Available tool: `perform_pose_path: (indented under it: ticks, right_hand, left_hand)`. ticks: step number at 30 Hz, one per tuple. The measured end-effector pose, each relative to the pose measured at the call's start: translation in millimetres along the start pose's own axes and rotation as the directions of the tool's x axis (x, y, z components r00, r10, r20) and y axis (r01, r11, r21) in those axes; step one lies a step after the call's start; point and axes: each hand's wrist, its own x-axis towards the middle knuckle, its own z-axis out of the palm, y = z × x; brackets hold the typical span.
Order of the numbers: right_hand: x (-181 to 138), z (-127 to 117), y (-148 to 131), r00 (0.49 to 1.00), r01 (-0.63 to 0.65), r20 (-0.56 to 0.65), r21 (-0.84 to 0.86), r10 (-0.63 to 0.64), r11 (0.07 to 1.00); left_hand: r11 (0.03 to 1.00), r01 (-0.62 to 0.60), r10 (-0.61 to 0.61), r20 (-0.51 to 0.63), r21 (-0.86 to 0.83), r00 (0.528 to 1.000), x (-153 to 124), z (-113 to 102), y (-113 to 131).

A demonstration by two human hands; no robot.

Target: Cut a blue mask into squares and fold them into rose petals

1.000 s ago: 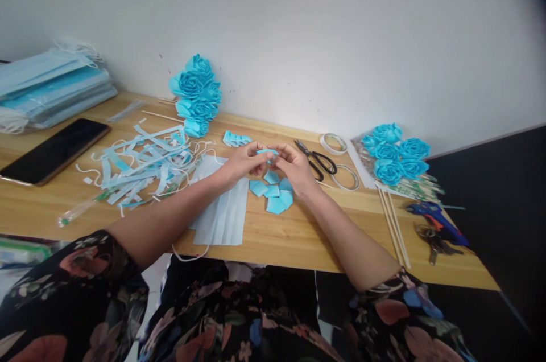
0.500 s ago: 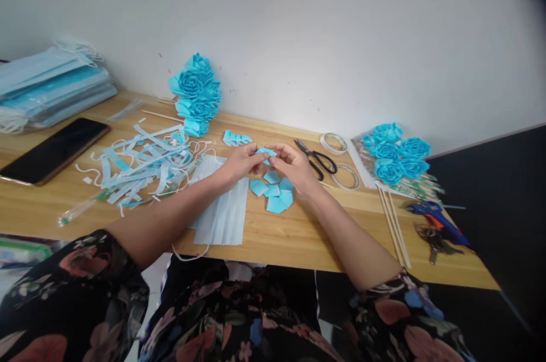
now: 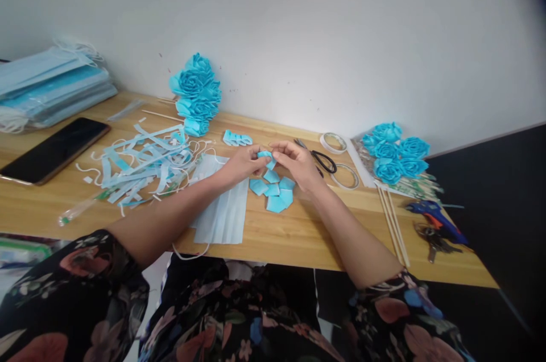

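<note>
Between my two hands is a small blue petal piece (image 3: 270, 164), folded and cut from mask-like fabric. My left hand (image 3: 247, 161) pinches its left edge between thumb and fingers. My right hand (image 3: 295, 161) grips the right edge, with thumb and index finger closed on it. Just below them, several loose blue petal pieces (image 3: 278, 202) lie on the wooden table. A row of curled blue petals (image 3: 237, 138) rests behind my left hand. Pleated face masks (image 3: 225, 208) lie flat under my left forearm. Black-handled scissors (image 3: 325, 160) are partly hidden behind my right hand.
Mask scraps (image 3: 145, 165) are heaped at left, near a phone (image 3: 55, 148) and stacked masks (image 3: 51, 86). Blue fabric roses stand at back left (image 3: 196, 89) and lie at right (image 3: 390, 151). Tape rolls (image 3: 333, 143), wooden sticks (image 3: 393, 225), keys (image 3: 435, 241) and a glue gun (image 3: 441, 222) lie at right.
The petal piece has turned between my fingers, and one end now hangs downward. My right hand has shifted slightly, covering more of the scissors. The other items stay put.
</note>
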Motion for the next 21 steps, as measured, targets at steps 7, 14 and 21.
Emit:
perform_pose_path:
  ticks: [7,14,21]
  right_hand:
    - [2.0,-2.4,2.0,0.999,0.013,-0.049,0.011,-0.012,1.000]
    - [3.0,-5.2,-0.6,0.992,0.052,-0.120,0.041,-0.046,0.998]
    - [2.3,-6.5,-2.2,0.995,0.028,-0.097,0.141,-0.015,0.990]
  left_hand:
    - [1.000,-0.010,0.011,0.046,-0.022,0.999,-0.6,0.4,0.2]
    - [1.000,-0.016,0.017,0.041,-0.018,0.999,-0.8,0.1,-1.2]
    - [1.000,-0.029,0.030,-0.064,0.007,0.997,2.3,-2.3,-5.1]
